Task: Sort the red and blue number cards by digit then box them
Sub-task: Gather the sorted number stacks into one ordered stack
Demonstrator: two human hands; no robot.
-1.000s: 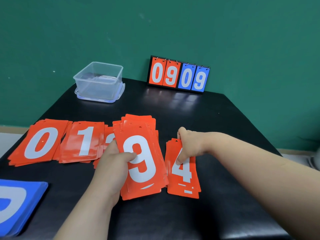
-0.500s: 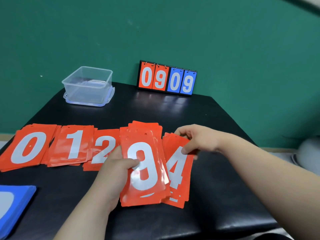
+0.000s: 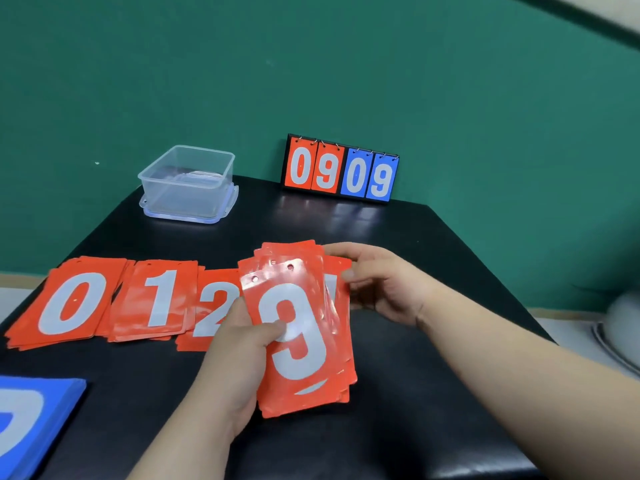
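Note:
My left hand (image 3: pixel 239 362) grips a thick stack of red number cards (image 3: pixel 304 368) with a white 9 on top, thumb pressed on the digit. My right hand (image 3: pixel 384 282) holds the red pile of 4 cards (image 3: pixel 337 289) by its right edge, lifted and tucked behind the stack; only a sliver of that pile shows. Three red piles lie in a row on the black table: 0 (image 3: pixel 69 303), 1 (image 3: pixel 156 299) and 2 (image 3: pixel 211 310). A blue card pile (image 3: pixel 31 420) lies at the front left corner.
An open clear plastic box (image 3: pixel 188 183) rests on its lid at the back left. A small scoreboard (image 3: pixel 341 169) reading 0909 stands against the green wall. The black table (image 3: pixel 415 393) ends close on the right, and a blurred white object (image 3: pixel 620 323) lies beyond it.
My right hand has picked the 4 pile up off the table and moved it left and up behind the 9 stack. The camera has tilted and shifted slightly.

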